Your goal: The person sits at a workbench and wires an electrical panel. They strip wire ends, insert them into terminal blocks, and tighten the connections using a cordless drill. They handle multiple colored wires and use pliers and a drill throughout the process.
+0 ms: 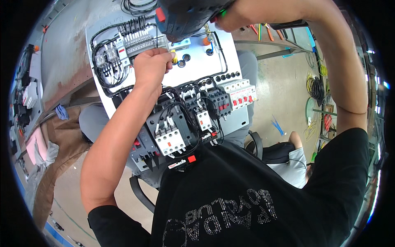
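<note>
A cordless drill [185, 18] is gripped in my right hand [236, 16], its dark body hanging over the far part of a white mounting plate [201, 68]. My left hand [153, 64] reaches over the plate, thumb and forefinger pinched on a small yellow piece [175, 57]. Just under the drill lies a metal bar [183, 43], close to the left fingertips. A terminal block row [140, 43] stands left of it. Nearer me on the plate are contactors [170, 142] and circuit breakers [242, 99] with red switches. The drill's tip is hard to make out.
Black wire bundles [96, 74] run around the plate. An orange insulator [207, 40] stands at its far right. The plate bridges my legs and a worn metal bench [61, 53]. Hand tools [269, 33] lie at the far right. Another person [290, 160] sits at my right.
</note>
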### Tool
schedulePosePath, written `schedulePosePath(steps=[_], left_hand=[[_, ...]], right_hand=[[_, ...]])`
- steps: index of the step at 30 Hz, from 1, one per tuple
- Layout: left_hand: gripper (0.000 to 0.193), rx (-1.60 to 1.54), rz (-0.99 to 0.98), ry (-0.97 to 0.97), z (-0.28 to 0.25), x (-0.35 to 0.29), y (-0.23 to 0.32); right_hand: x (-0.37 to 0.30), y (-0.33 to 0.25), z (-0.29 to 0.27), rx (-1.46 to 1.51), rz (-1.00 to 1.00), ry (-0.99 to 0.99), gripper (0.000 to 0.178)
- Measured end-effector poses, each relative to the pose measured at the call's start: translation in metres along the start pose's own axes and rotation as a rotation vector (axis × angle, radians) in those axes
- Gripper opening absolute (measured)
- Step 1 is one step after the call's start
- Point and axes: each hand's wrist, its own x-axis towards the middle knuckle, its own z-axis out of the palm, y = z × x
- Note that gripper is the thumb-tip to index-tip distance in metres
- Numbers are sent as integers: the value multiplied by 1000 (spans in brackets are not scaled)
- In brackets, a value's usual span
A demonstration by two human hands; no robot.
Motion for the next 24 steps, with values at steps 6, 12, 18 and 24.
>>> schedulePosePath(steps=[6,12,18,24], left_hand=[[5,29,19,-26,-13,12,-17],[8,40,-51,-97,-9,15,-8],[15,31,-80,-80,-10,10,1],[15,63,-62,-88,-10,9,-2]], right_hand=[[11,28,-8,94,-212,-53,30],[20,40,21,34,-177,107,28],[18,34,24,11,-181,106,25],[17,39,28,18,-196,165,28]])
